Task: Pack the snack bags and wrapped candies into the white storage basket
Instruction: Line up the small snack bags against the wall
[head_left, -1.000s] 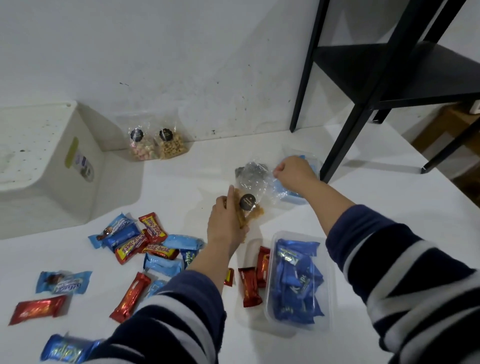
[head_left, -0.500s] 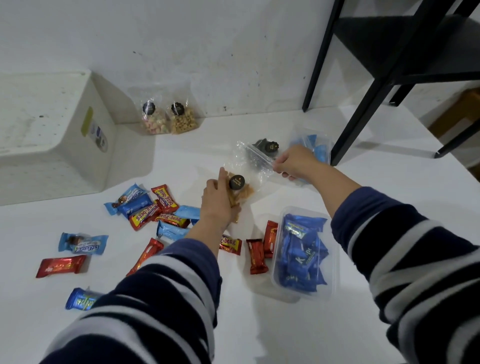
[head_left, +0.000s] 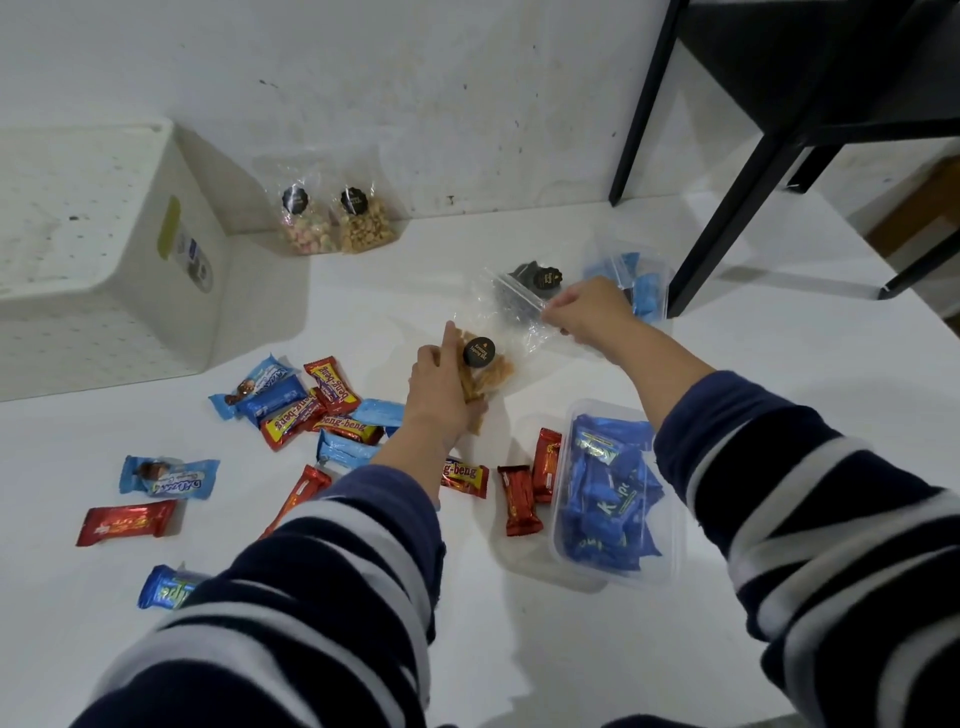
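The white storage basket stood at the far left of the worktop, against the wall, holding nothing that could be seen. Loose wrapped candies lay scattered just right of it, and two snack bags leaned on the wall behind. At centre, the left hand had its grip closed around the filled bottom of a clear snack bag. The right hand pinched that bag's empty top edge. A tub of blue candies sat further right. To do this step well, the filled end should probably be supported and the film kept slack while the bag travels left to the basket, clear of the loose candies
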